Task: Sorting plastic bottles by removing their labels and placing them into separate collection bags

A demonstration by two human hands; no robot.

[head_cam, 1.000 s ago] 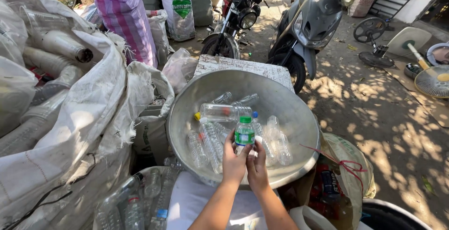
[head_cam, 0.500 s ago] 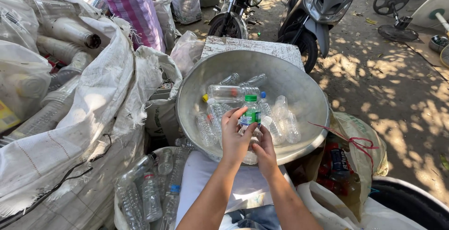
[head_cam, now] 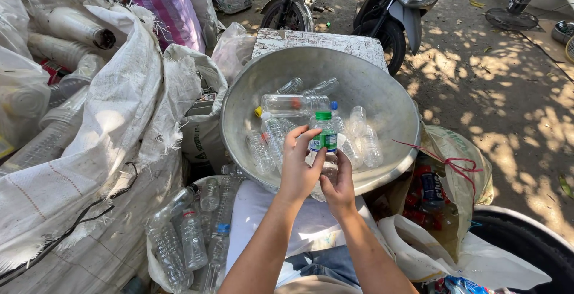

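Both my hands hold one small clear plastic bottle with a green cap and green label (head_cam: 324, 131), upright over the near rim of a big metal basin (head_cam: 388, 99). My left hand (head_cam: 298, 165) wraps the bottle's left side with its fingertips on the label. My right hand (head_cam: 338, 181) grips the lower part from the right. Several clear plastic bottles (head_cam: 281, 120) lie in the basin beyond my fingers.
A large white sack of plastic cups (head_cam: 66, 84) fills the left. A bag of clear bottles (head_cam: 188, 234) sits at lower left, a bag of cans (head_cam: 433, 189) at lower right. Two parked motorbikes (head_cam: 388, 1) stand beyond the basin on a dirt yard.
My hands and the green-capped bottle stay together over the basin's near side. The left fingers have shifted onto the label, and the view has tilted down slightly.
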